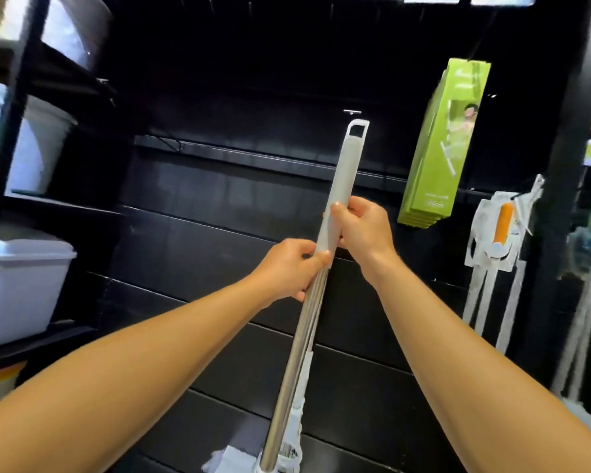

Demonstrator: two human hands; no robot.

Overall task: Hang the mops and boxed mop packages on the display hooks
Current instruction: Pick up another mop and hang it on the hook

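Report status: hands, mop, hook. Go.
Both hands gripping mop handle: left hand low, right hand above. Hanging loop just below hook, not on. Nothing between.

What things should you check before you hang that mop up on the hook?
1. Both hands hold the mop: ok. The left hand grips where the grey sleeve meets the metal pole; the right hand grips higher up.
2. Hanging loop at the handle's top is open and unblocked: ok.
3. A free hook shows just above the loop: ok.
4. Loop is on the hook: not ok, it sits below it.
5. Room beside the green boxes hanging to the right: ok.
6. Hook strong enough: cannot tell.
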